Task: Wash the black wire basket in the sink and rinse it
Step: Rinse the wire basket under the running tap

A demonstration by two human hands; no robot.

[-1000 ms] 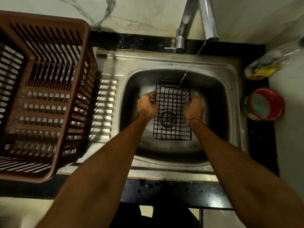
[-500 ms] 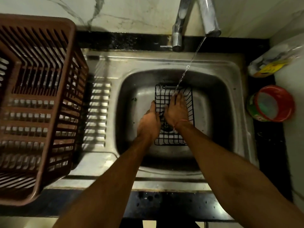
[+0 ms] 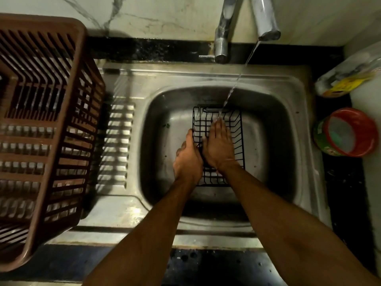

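The left hand [image 3: 188, 156] covers the near left rim of the black wire basket [image 3: 235, 129], and its fingers are out of sight behind that rim. The right hand [image 3: 219, 146] lies over the basket's middle, hiding the sink [image 3: 165, 83] drain beneath. The brown plastic crate [image 3: 61, 120] runs off the left edge. The tap [image 3: 265, 17] is cut off at the top. At the right edge, a clear bag [image 3: 348, 75] is blurred, its yellow label unreadable.
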